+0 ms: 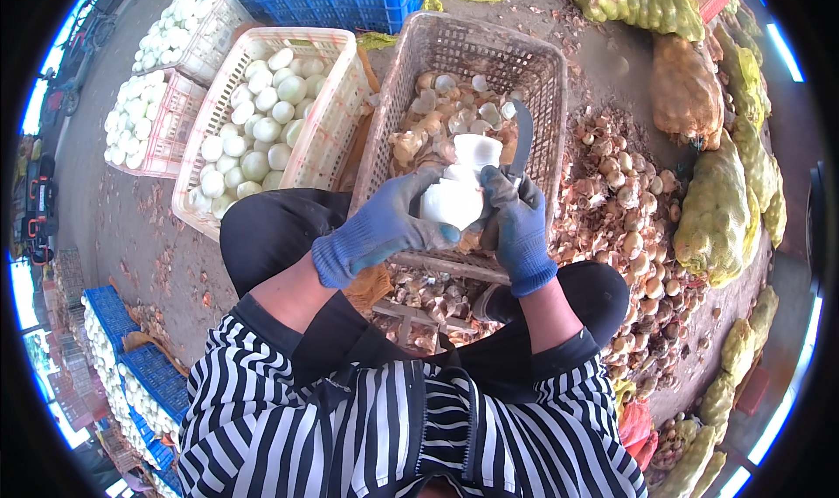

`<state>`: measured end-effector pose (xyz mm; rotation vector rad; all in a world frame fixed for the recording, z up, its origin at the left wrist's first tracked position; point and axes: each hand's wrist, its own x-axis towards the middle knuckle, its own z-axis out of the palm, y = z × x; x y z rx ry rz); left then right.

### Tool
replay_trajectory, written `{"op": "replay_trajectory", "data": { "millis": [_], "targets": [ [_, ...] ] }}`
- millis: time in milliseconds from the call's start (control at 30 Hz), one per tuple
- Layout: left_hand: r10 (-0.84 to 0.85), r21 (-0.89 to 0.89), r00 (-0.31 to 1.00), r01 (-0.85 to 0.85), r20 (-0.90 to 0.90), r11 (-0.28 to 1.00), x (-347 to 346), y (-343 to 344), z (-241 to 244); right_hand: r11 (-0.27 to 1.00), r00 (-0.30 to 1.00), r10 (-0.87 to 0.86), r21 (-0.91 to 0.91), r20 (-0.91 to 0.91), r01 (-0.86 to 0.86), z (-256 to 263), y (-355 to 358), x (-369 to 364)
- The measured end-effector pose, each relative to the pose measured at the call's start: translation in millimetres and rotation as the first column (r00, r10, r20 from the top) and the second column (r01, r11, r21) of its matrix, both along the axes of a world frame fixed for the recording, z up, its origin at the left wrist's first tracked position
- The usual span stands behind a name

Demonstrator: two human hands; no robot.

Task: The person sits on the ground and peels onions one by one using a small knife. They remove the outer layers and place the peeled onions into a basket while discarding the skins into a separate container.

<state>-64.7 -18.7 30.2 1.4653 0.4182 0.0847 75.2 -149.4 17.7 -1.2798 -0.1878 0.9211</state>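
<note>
My left hand (393,222), in a blue knitted work glove with a grey coated palm, grips a white onion (452,204) from the left. A pale layer of onion skin (477,150) stands up from the onion's far side, blurred. My right hand (522,229), gloved alike, holds a knife with a curved blade (524,134) pointing away from me. Its thumb is near the onion's right side; whether it presses on the skin I cannot tell. Below both hands is a dirty plastic crate (557,104) holding onion skins (432,124).
Left of it stands a white crate (328,114) of peeled onions (265,129). Blue crates (334,3) and further white crates (196,45) lie beyond. Unpeeled onions (632,196) and skins cover the floor at right, beside full mesh sacks (711,216). My bent knees flank the crate.
</note>
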Motion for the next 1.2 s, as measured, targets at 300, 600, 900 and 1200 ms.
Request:
{"op": "replay_trajectory", "data": {
  "millis": [300,600,900,1200],
  "targets": [
    [0.231,-0.144,0.968,-0.216,0.096,0.966,-3,-1,4,0.984,0.689,0.177,-0.119,0.703,-0.132,-1,-19,11],
    [0.377,-0.008,0.925,-0.377,0.046,0.926,-4,11,1,0.863,0.163,0.504,-0.486,0.849,-0.137,-3,-37,-9],
    [0.378,-0.292,0.924,-0.349,0.05,0.89,1,5,1,0.926,0.931,0.363,-0.131,0.05,-0.354,5,-25,-4],
    [0.038,-0.362,0.999,-0.026,0.024,0.932,-3,-1,-7,0.984,0.977,0.149,0.071,0.153,-0.161,-8,-13,2]
  ]
}}
